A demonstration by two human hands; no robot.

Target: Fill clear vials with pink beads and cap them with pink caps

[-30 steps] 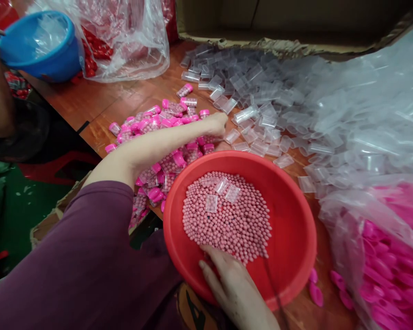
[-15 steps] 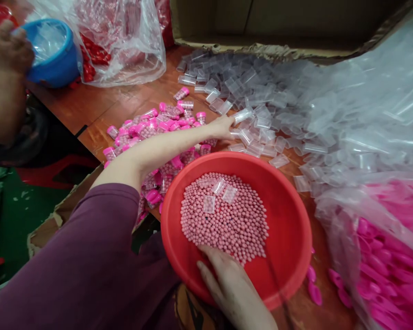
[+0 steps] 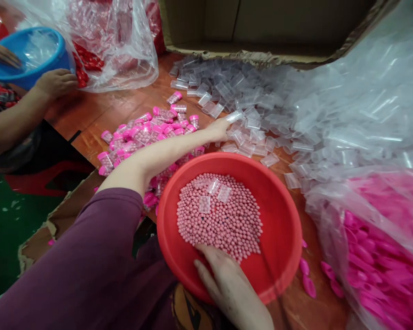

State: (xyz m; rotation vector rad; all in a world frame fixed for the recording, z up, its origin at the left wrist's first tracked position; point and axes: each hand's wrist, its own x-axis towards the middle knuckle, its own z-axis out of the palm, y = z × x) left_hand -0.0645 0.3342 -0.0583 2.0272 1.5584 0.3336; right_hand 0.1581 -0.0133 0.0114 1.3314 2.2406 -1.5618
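Note:
My left hand (image 3: 219, 130) reaches across to the near edge of a heap of clear plastic tubes (image 3: 258, 110). Its fingers look apart, and their tips touch or lie beside one clear tube (image 3: 234, 116); the fingertips are partly hidden. Inside a red basin (image 3: 284, 229), my right hand (image 3: 225, 272) rests low over the near rim. Its thumb and forefinger are spread, at the edge of the pink beads (image 3: 223, 220), with nothing seen in them. Several small clear tubes (image 3: 204, 204) lie on the beads.
Bead-filled tubes with pink caps (image 3: 142, 135) are piled left of the basin. A bag of pink plastic caps (image 3: 382, 266) stands at right, with loose pieces (image 3: 308, 279) nearby. A cardboard box (image 3: 268, 32) stands behind. At left, a co-worker's hands are at a blue basin (image 3: 60, 57).
The view has shifted slightly, moving things left. My hands have hardly moved relative to the tubes and basin. The co-worker's hands are now at the blue basin, which looks tilted.

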